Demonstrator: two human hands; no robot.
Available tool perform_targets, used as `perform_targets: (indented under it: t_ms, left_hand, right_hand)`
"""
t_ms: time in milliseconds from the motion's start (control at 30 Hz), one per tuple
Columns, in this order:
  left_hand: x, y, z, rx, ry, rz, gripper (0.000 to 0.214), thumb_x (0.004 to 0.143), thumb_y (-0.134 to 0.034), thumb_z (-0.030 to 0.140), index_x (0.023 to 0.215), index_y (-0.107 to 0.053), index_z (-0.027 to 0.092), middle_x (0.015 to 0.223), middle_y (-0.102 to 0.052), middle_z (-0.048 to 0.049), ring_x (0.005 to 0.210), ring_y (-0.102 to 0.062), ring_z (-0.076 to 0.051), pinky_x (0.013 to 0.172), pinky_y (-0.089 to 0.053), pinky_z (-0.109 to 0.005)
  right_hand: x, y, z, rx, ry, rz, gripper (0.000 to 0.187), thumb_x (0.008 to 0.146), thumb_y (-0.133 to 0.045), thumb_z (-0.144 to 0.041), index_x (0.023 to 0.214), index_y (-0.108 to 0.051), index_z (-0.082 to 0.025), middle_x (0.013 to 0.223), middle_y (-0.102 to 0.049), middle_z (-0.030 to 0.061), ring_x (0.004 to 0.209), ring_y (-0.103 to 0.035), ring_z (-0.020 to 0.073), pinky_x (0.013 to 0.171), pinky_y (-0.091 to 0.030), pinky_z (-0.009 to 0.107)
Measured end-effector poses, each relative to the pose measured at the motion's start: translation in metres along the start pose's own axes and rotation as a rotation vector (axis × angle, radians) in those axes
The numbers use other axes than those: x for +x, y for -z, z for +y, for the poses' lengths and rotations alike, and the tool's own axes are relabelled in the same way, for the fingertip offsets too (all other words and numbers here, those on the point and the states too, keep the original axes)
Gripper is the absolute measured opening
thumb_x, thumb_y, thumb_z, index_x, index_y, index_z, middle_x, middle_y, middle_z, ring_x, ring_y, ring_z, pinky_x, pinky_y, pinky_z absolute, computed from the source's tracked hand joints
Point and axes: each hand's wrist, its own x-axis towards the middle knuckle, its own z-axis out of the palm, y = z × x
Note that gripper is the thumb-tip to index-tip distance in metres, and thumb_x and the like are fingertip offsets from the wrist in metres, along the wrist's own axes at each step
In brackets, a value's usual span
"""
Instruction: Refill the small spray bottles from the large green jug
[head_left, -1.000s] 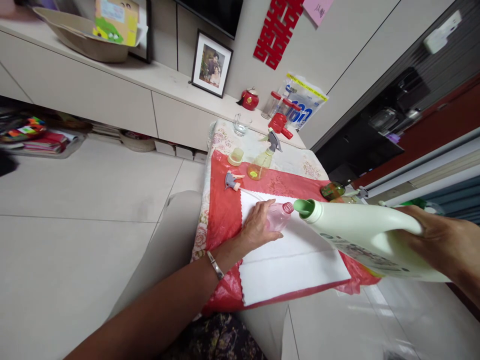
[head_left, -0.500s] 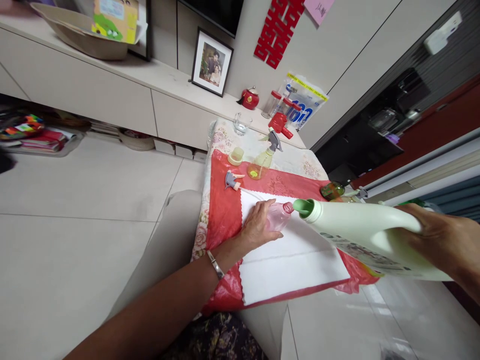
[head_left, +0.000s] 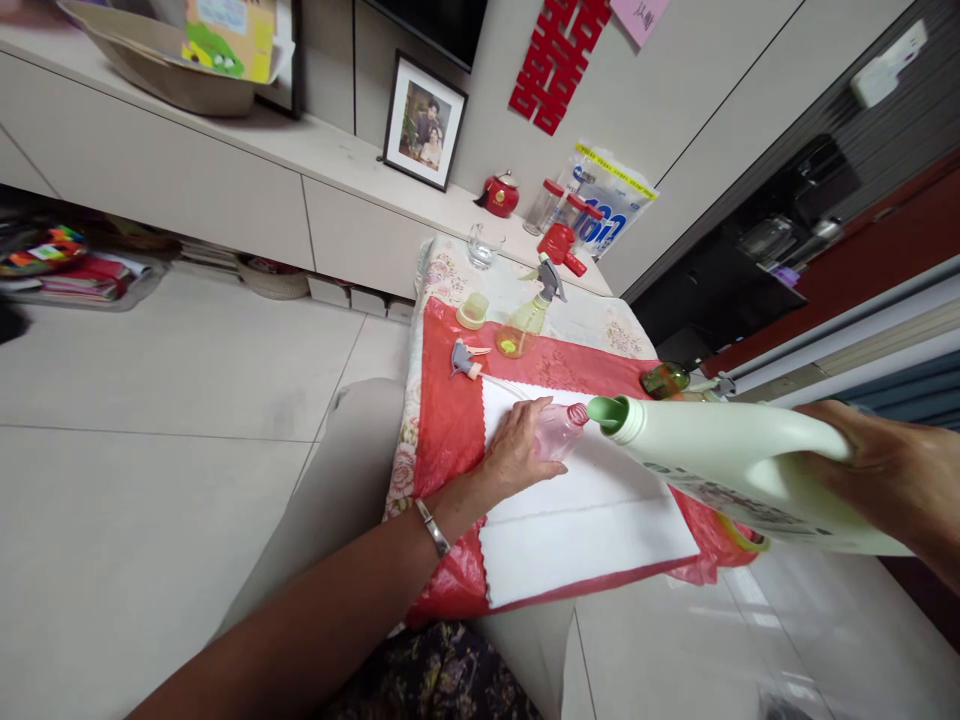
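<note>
So closest to the camera, some dark flowery fabric (head_left: 442, 675) is showing at the bottom edge, and a silvery bracelet (head_left: 432, 527) is circling the left wrist. The left hand (head_left: 517, 450) is half curling around a clear pink bottle (head_left: 556, 430), thumb and fingers spread along its sides, steadying it over a white cloth (head_left: 585, 560). The right hand (head_left: 892, 470) is closing round the handle of a big pale green jug (head_left: 705, 430), though some of those fingers are hiding behind it. The jug is lying tipped over in midair, its green spout pointing at the pink bottle's open neck; can't really tell if they're touching or if anything's flowing. The cloth is lying on a red plastic sheet (head_left: 450, 440), and that's covering part of a table with a floral cover (head_left: 622, 335). Past the left hand, a loose grey spray head (head_left: 463, 360) is resting on the red sheet, then a yellowish spray bottle (head_left: 521, 328) and a pale yellow cap (head_left: 472, 311) are standing near each other. A glass cup (head_left: 482, 250) is sitting at the table's far end. Way back, a red pot (head_left: 501, 196) and a framed photo (head_left: 426, 125) are standing on a long cabinet (head_left: 360, 225).
</note>
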Motion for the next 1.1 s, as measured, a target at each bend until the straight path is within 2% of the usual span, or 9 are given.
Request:
perform_targets:
  t_ms: [100, 267, 467, 833, 1100]
  left_hand:
    - [-0.0007, 0.0008, 0.001, -0.007, -0.005, -0.001, 0.098, 0.057, -0.088, 0.019, 0.14, -0.036, 0.026, 0.136, -0.048, -0.0116, 0.131, -0.047, -0.035, 0.11, -0.041, -0.054]
    - [-0.0024, 0.0028, 0.0039, -0.024, -0.006, 0.003, 0.096, 0.058, -0.087, 0.017, 0.14, -0.037, 0.026, 0.135, -0.048, -0.0121, 0.13, -0.047, -0.034, 0.111, -0.041, -0.054]
    - [-0.0024, 0.0028, 0.0044, -0.022, 0.002, 0.012, 0.097, 0.057, -0.088, 0.017, 0.14, -0.038, 0.023, 0.135, -0.048, -0.0131, 0.13, -0.047, -0.034, 0.111, -0.041, -0.053]
    - [-0.0024, 0.0039, 0.0056, -0.031, 0.034, -0.014, 0.095, 0.059, -0.087, 0.017, 0.14, -0.038, 0.022, 0.136, -0.048, -0.0139, 0.131, -0.045, -0.035, 0.111, -0.041, -0.053]
    - [-0.0007, 0.0014, 0.0032, 0.007, 0.021, -0.01, 0.098, 0.058, -0.089, 0.019, 0.14, -0.036, 0.022, 0.136, -0.048, -0.0137, 0.131, -0.045, -0.035, 0.111, -0.041, -0.053]
  right_hand:
    - [0.0013, -0.0004, 0.0019, -0.037, -0.048, -0.064, 0.052, 0.061, -0.045, -0.061, 0.103, -0.068, -0.039, 0.08, -0.067, 0.0025, 0.061, -0.057, 0.0231, 0.055, -0.037, 0.031]
    - [0.0006, 0.0008, 0.0024, -0.024, -0.05, -0.064, 0.055, 0.061, -0.045, -0.064, 0.106, -0.067, -0.043, 0.086, -0.068, 0.0017, 0.067, -0.059, 0.0252, 0.058, -0.039, 0.032]
    - [-0.0019, 0.0059, -0.0006, -0.021, -0.079, -0.09, 0.056, 0.058, -0.049, -0.066, 0.109, -0.063, -0.05, 0.099, -0.067, -0.0033, 0.082, -0.062, 0.0262, 0.064, -0.04, 0.032]
    - [-0.0025, 0.0062, 0.0031, -0.032, -0.014, -0.03, 0.049, 0.064, -0.051, -0.062, 0.11, -0.062, -0.05, 0.097, -0.067, -0.0048, 0.084, -0.063, 0.0246, 0.063, -0.039, 0.031]
    - [0.0013, 0.0095, 0.0034, -0.018, -0.016, -0.052, 0.048, 0.065, -0.051, -0.064, 0.109, -0.064, -0.048, 0.095, -0.068, -0.0025, 0.08, -0.063, 0.0264, 0.061, -0.041, 0.031]
